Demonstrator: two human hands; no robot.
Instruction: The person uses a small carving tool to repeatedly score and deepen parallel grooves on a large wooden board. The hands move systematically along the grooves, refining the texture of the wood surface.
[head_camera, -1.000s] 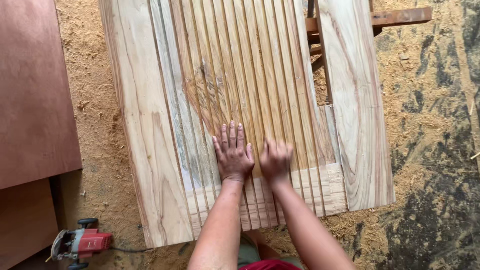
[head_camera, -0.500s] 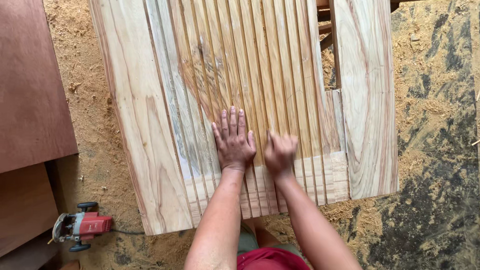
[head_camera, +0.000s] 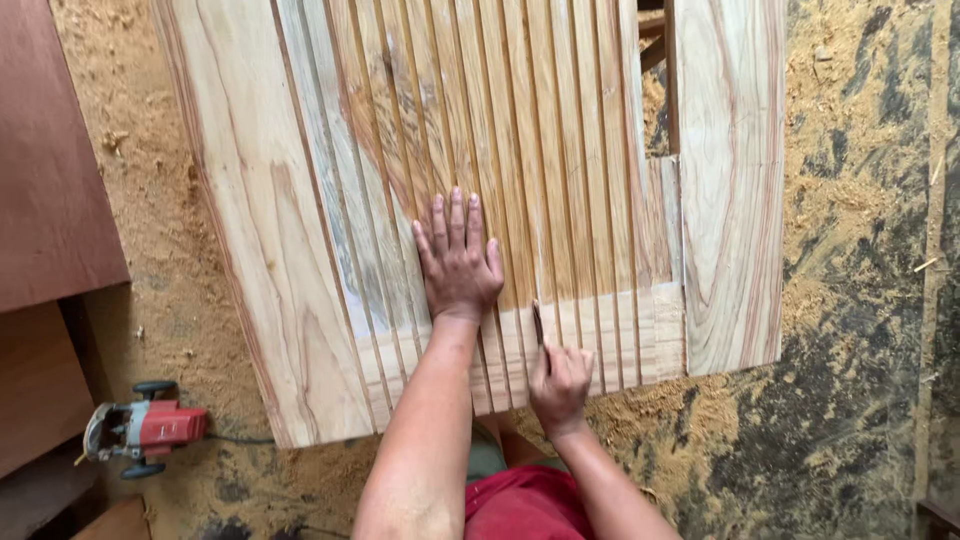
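A large pale wooden panel (head_camera: 300, 200) with several long parallel grooves lies on the sawdust floor. My left hand (head_camera: 457, 258) rests flat on the grooved middle, fingers spread slightly. My right hand (head_camera: 560, 384) is closed near the panel's near edge, gripping a thin dark tool (head_camera: 538, 324) whose tip points up into a groove.
A red and grey power router (head_camera: 140, 430) sits on the floor at the lower left with its cord. Brown boards (head_camera: 50, 150) lie at the left. Sawdust (head_camera: 860, 200) covers the floor to the right. A gap (head_camera: 655, 100) shows in the panel near the wide right plank.
My right hand has pulled back from the grooves toward the near edge and now grips a thin tool. My left hand stays flat on the panel. The view moved closer.
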